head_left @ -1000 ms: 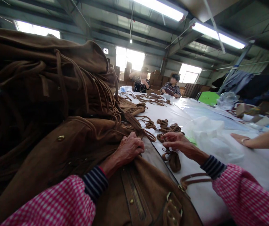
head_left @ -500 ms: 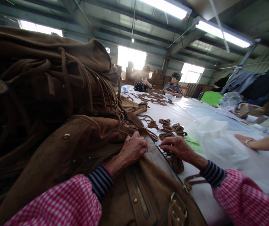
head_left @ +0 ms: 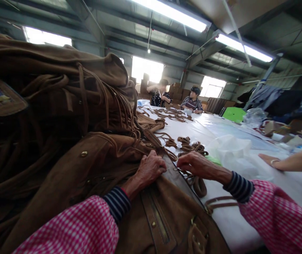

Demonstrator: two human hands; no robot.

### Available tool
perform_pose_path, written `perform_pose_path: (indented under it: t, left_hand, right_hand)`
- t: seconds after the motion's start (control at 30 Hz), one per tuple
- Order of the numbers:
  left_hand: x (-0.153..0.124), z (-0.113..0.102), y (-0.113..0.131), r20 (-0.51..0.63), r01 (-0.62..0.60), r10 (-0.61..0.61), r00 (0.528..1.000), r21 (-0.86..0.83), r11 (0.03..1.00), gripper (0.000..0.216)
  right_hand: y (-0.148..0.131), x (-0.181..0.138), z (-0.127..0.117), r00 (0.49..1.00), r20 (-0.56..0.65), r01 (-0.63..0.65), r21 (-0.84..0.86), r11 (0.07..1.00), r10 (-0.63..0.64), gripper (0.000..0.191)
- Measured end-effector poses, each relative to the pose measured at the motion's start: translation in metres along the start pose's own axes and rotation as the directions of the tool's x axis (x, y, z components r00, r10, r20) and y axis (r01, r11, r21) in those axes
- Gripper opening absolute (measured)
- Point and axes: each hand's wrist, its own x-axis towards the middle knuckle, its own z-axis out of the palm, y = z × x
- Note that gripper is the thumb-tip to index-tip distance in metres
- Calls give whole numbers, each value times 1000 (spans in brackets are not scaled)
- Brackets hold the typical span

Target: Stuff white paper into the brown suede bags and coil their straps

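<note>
Head view: left hand [head_left: 151,167] grips the brown suede bag [head_left: 92,169] at the near left edge of the tabletop [head_left: 235,218], while the right hand [head_left: 193,164], pinching a brown strap [head_left: 198,184], has drawn in just beside it, bringing strap to bag.

Brown bag [head_left: 92,169] beyond bottom edge.

Over on the left, a heap of brown suede bags [head_left: 47,98] towers high, fringe hanging down. Mid-table, coiled brown straps [head_left: 190,144] sit bunched on the white table cover [head_left: 235,218], and a crumpled clear plastic bag [head_left: 233,151] lies just beside them. A co-worker's forearm [head_left: 294,162] rests flat at right, bracelet on the wrist. Two people [head_left: 192,100] sit at the far end, loose straps [head_left: 172,113] spread before them, and a green box [head_left: 234,114] stands nearby.
</note>
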Motion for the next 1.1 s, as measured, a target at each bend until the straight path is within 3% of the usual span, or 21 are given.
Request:
perform_pose_path:
  t: [0.13, 0.3, 0.5, 0.73, 0.83, 1.0, 1.1]
  left_hand:
    - [1, 1, -3, -27, 33, -34, 999, -40, 999, 15]
    - [1, 2, -5, -45, 60, -63, 997, -82, 995, 16]
    - [0, 1, -5, -46, 83, -89, 995, -108, 991, 18]
    - [-2, -1, -1, -42, 102, -107, 993, -119, 988, 15]
    - [-2, 0, 0, -44, 70, -73, 996, -83, 994, 16]
    - [-3, 3, -3, -49, 23, -26, 998, -62, 998, 17]
    - [-3, 4, -3, -57, 17, -20, 998, -57, 998, 17]
  right_hand:
    - [3, 3, 7, 994, -111, 32, 189, 981, -11, 17]
    - [14, 12, 38, 957, -291, 77, 322, 944, 21, 15]
    - [15, 19, 57, 934, -212, -49, 722, 690, 287, 22]
    - [5, 17, 56, 912, -139, -75, 868, 490, 387, 31]
    - [2, 18, 56, 910, -139, -71, 876, 478, 390, 30]
    - [-3, 24, 57, 941, -192, -1, 823, 568, 280, 30]
    - [-4, 26, 60, 947, -169, -8, 837, 548, 273, 29]
